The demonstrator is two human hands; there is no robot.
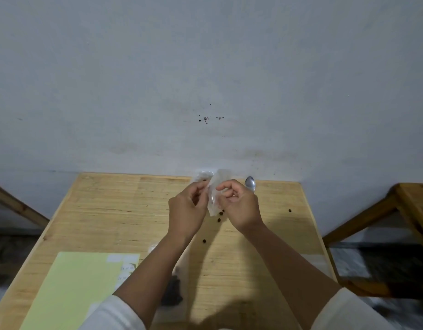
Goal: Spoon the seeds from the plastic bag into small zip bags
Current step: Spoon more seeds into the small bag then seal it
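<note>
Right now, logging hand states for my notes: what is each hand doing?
Left hand: pinches the small zip bag.
Right hand: pinches the same bag, with the spoon also in its grip.

A pale grey wall (205,67) with dark specks rises beyond the hands. Below them lies a light wooden surface (105,210). Wooden furniture (401,210) stands to their right.
</note>
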